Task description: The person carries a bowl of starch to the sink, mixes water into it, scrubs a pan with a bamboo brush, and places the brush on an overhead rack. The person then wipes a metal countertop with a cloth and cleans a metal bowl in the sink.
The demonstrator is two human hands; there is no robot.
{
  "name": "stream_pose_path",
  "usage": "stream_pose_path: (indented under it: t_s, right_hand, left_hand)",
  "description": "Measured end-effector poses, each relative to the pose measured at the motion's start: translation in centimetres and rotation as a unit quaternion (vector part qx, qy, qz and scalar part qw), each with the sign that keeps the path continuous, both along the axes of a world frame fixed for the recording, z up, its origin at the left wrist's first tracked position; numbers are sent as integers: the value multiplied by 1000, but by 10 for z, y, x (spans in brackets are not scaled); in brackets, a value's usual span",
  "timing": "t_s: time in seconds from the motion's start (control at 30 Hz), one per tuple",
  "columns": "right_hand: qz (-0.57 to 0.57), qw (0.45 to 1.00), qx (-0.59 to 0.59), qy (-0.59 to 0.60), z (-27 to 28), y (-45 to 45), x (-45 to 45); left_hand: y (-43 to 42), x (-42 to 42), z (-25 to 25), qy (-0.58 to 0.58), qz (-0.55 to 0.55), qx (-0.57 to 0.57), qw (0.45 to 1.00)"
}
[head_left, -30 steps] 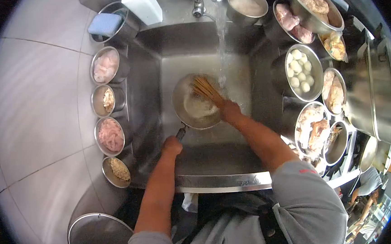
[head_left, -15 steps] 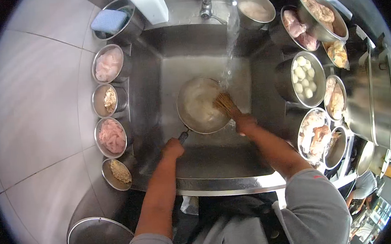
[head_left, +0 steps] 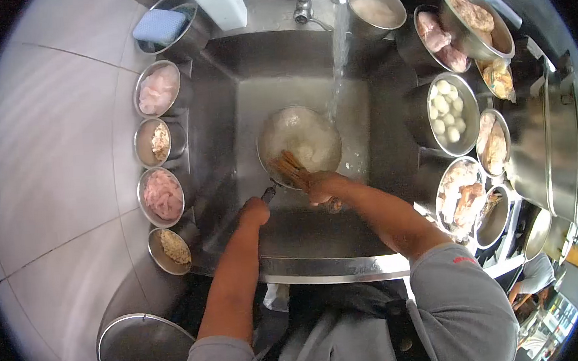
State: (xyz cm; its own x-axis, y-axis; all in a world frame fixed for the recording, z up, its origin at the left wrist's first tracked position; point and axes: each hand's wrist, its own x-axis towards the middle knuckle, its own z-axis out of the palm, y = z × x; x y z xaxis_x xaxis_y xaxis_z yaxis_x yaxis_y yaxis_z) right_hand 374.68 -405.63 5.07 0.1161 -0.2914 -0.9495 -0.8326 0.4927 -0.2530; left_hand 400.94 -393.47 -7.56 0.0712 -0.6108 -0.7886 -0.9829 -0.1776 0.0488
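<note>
Inside the metal sink, a round pan holds cloudy water. My left hand is wrapped round the dark pan handle at the pan's lower left. My right hand grips a bundled bamboo brush, with its bristles in the lower left part of the pan. A stream of water falls from above and lands beside the pan's right rim.
Bowls of pale meat and chopped food line the sink's left side. A bowl of white balls and several meat bowls stand right. The tap is behind. A person is at the lower right.
The brush and my right hand have moved from the pan's right side to its lower left. My left hand stays on the handle, and the pan has shifted slightly.
</note>
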Motion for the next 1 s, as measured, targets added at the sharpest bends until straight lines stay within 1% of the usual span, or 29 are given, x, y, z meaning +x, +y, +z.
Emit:
stream_pose_path:
  t_s: [0.03, 0.1, 0.13, 0.17, 0.2, 0.23, 0.27, 0.33, 0.37, 0.4, 0.47, 0.5, 0.53, 0.57, 0.6, 0.63, 0.67, 0.7, 0.73, 0.77, 0.8, 0.83, 0.87, 0.9, 0.93, 0.97, 1.0]
  right_hand:
    - [6, 1000, 5, 4, 11, 4, 4]
    - [6, 1000, 3, 7, 4, 7, 2]
    - [43, 998, 26, -25, -18, 10, 2]
    - [80, 996, 29, -38, 0, 11, 5]
    - [117, 991, 30, -51, 19, 13, 10]
    - [153, 986, 30, -66, 39, 14, 14]
    - [102, 994, -9, -27, 44, 13, 12]
    - [81, 994, -74, -7, -30, 20, 0]
    - [70, 992, -107, 3, -65, 23, -6]
    - [90, 988, -122, -14, -80, 40, -2]
    - [113, 985, -129, -35, -94, 54, 2]
    - [82, 991, -101, -34, -97, 62, 0]
    - [52, 994, -91, -29, -99, 47, -5]
    - [59, 997, -37, -33, -62, 40, 4]
    - [67, 997, 18, -36, -20, 31, 13]
    - [105, 992, 11, -70, -1, 40, 16]
    - [154, 982, -35, -106, 11, 51, 15]
    - [189, 972, -71, -120, 19, 54, 5]
    - [217, 966, -93, -109, 20, 52, -13]
    - [209, 970, -110, -67, 14, 43, -28]
    - [182, 974, -133, -23, 2, 29, -37]
    - [130, 978, -160, 19, -18, 19, -39]
    - [92, 979, -180, 35, -37, 14, -31]
    - [65, 979, -192, 33, -57, 13, -16]
    - [59, 980, -191, 15, -63, 19, 3]
    - [84, 981, -174, -13, -56, 29, 14]
    - [121, 980, -150, -43, -39, 42, 20]
  left_hand:
    - [7, 0, 3, -2, 3, 1, 1000]
    - [9, -2, 1, -13, -15, 16, 1000]
    - [6, 1, -1, -25, -30, 32, 999]
    - [1, -3, 9, -26, -31, 32, 999]
    - [-7, -10, 34, -25, 8, 51, 998]
    - [-11, -15, 47, -23, 47, 69, 996]
    - [5, -10, 43, -25, 49, 81, 995]
    - [0, -3, 14, 15, -4, 38, 999]
    - [2, 4, -7, 14, -5, 35, 999]
    - [9, 11, -31, 2, -48, 50, 998]
    - [16, 12, -23, -12, -87, 73, 993]
    - [14, 1, 15, 5, -38, 58, 998]
    - [-4, -10, 36, 25, 13, 25, 999]
    - [-5, -6, 22, 26, 12, 20, 999]
    - [5, 5, -8, 18, -37, 14, 999]
    - [15, 12, -25, 10, -82, 11, 996]
    - [9, 7, -5, 9, -80, 13, 997]
    - [-5, -6, 41, 14, -31, 27, 999]
    - [-11, -13, 70, 17, 19, 42, 999]
    - [-7, -5, 51, 16, 19, 38, 999]
    - [-1, 5, 17, 18, -84, 57, 995]
    - [4, 8, 0, 19, -137, 66, 988]
    - [9, 10, -15, 21, -190, 73, 979]
    - [10, 7, -21, 34, -90, 74, 993]
    - [3, 2, -25, 48, 14, 72, 996]
    - [0, -1, -26, 50, 14, 70, 996]
    - [1, 0, -24, 27, -22, 81, 996]
